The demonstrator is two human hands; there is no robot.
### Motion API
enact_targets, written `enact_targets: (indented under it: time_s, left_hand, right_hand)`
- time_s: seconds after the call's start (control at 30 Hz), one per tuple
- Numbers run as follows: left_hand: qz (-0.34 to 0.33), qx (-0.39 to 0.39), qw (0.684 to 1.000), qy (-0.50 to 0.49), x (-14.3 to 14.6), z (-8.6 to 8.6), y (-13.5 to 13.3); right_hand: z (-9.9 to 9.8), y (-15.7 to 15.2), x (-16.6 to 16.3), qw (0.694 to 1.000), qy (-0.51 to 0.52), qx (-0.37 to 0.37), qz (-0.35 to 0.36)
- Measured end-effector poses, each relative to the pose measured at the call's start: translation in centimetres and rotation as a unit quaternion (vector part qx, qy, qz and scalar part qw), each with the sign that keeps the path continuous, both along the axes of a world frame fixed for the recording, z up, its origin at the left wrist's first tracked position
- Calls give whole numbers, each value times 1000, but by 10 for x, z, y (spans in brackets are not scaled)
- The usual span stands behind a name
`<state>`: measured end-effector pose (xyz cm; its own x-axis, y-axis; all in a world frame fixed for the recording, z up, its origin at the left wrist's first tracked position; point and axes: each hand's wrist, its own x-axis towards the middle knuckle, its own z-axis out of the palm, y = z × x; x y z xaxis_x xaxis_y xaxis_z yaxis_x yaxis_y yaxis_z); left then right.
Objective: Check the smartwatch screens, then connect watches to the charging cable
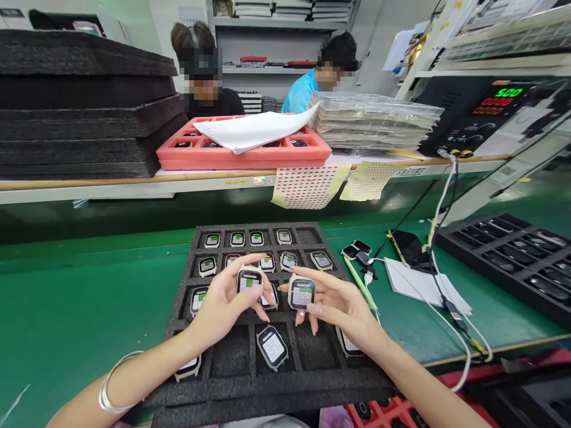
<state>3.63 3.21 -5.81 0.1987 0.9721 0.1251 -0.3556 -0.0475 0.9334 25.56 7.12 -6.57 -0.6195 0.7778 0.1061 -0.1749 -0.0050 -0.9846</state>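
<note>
Above a black foam tray [232,385], each of my hands grips a strapless smartwatch with its lit screen turned up. My left hand [227,294] pinches one smartwatch [248,278], thumb on the lower right of its screen. Fingers of my right hand [345,300] close round the other smartwatch [302,292], its thumb at the lower right corner. Several more lit smartwatches sit in the tray's compartments, such as a tilted watch [272,347] in the front row. Part of the tray is hidden behind my hands.
A green pen [359,282], white cables [419,297] and a white paper pad [423,286] lie right of the tray. Another black tray [513,252] stands further right. On the shelf are black foam sheets [84,113], a red tray [241,156] and a power supply [477,113]. Two people sit beyond.
</note>
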Motion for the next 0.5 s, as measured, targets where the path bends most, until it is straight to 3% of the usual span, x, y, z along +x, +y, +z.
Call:
enact_targets:
  time_s: [0.23, 0.5]
  left_hand:
    - [-44, 6, 998, -40, 0, -2, -3]
    - [-31, -8, 999, -26, 3, -2, -1]
  right_hand:
    - [3, -3, -3, 1000, 6, -12, -28]
    - [3, -3, -2, 1000, 5, -10, -25]
